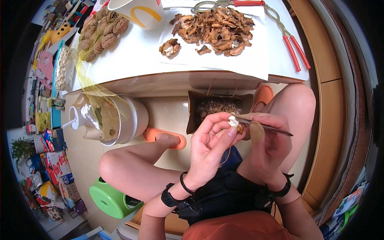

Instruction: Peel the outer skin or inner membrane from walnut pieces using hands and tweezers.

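My left hand [208, 146] pinches a piece of walnut [233, 122] between thumb and fingers. Its pale kernel faces up, with a brown part below. In my right hand [272, 144] is a thin, dark metal tool [280, 131], whose end touches or nearly touches the walnut. I cannot tell whether it is a pick or tweezers. Tan bandages wrap fingers of that hand. Below both hands, partly covered by them, stands a brown paper bag [193, 110] with bits of shell inside. A partly opened walnut [170, 48] lies on white paper beside a heap of brown kernels [220, 30].
Two red-handled crackers [293, 52] lie at the table's [136, 66] back right. A paper cup [140, 14] and netted whole walnuts [104, 34] are at left; the yellow net hangs over a white bin [138, 120]. A green stool [110, 198] stands lower left.
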The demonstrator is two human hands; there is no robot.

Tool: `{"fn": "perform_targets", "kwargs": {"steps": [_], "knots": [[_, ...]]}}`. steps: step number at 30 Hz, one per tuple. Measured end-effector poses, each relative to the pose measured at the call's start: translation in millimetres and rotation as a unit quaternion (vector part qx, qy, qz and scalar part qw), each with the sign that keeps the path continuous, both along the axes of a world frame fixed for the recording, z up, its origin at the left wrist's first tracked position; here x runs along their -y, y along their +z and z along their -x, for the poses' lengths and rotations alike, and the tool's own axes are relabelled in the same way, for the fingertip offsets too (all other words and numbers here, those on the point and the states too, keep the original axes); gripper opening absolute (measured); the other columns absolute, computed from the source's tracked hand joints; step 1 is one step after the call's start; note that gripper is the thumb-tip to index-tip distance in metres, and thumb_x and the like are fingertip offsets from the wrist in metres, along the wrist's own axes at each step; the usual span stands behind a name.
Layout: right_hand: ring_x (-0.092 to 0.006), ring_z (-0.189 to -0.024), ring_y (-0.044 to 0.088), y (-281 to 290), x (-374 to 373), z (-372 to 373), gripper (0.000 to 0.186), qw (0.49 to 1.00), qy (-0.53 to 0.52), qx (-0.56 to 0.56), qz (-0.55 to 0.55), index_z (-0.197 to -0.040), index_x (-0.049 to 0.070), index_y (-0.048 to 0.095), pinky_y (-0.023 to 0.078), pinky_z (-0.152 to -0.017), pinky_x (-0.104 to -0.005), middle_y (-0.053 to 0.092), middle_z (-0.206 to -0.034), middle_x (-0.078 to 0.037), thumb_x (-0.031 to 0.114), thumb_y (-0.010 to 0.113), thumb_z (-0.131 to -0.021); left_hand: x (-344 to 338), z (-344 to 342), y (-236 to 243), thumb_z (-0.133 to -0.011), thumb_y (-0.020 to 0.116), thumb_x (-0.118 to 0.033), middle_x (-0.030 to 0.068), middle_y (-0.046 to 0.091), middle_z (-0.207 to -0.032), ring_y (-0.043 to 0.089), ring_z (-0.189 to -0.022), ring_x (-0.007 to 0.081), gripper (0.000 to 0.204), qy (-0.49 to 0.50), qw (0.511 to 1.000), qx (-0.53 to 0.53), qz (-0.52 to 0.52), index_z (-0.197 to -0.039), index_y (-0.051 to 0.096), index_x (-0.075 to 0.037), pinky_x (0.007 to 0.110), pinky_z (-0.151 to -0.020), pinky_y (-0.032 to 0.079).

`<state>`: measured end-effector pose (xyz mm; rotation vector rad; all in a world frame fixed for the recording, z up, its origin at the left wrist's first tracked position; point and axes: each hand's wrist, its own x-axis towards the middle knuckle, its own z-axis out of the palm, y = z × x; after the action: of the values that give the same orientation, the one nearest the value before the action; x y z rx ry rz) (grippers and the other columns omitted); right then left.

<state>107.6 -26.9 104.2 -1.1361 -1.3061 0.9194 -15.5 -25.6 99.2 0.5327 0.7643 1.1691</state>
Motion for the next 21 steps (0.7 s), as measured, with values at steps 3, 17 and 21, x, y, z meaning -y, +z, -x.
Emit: {"fn": "perform_targets", "kwargs": {"steps": [3, 17, 21], "knots": [[-0.0208, -0.087, 0.053, -1.9, -0.5, 0.1, 0.022, 1.000, 0.004, 0.007, -0.013, -0.097, -0.004, 0.047, 0.043, -0.077, -0.0272, 0.051, -0.094, -0.014, -0.007, 0.051, -0.075, 0.9, -0.2, -1.2, -0.084, 0.046, -0.001, 0.0076, 0.055, -0.098, 0.055, -0.092, 0.0138, 0.026, 0.006, 1.000, -0.008, -0.009, -0.110, 0.042, 0.000, 0.030, -0.083, 0.047], [-0.0169, -0.084, 0.054, 0.1, -3.2, -0.5, 0.016, 0.999, 0.012, -0.046, 0.017, -0.097, -0.005, 0.044, 0.045, -0.073, -0.0246, 0.049, -0.094, -0.014, -0.005, 0.046, -0.082, -0.7, -1.4, -1.1, -0.085, 0.045, -0.001, 0.0113, 0.054, -0.100, 0.055, -0.091, 0.0165, 0.027, 0.002, 0.999, -0.028, -0.016, -0.111, 0.041, 0.003, 0.031, -0.084, 0.046], [-0.0157, -0.084, 0.054, 0.5, -3.4, -0.6, 0.014, 0.997, 0.023, -0.072, 0.016, -0.097, -0.005, 0.043, 0.046, -0.073, -0.0236, 0.049, -0.094, -0.014, -0.004, 0.045, -0.083, -1.9, -0.7, -1.6, -0.085, 0.045, -0.003, 0.0123, 0.056, -0.098, 0.056, -0.089, 0.0169, 0.027, -0.008, 0.998, -0.053, -0.020, -0.111, 0.042, 0.003, 0.030, -0.079, 0.047]]}}
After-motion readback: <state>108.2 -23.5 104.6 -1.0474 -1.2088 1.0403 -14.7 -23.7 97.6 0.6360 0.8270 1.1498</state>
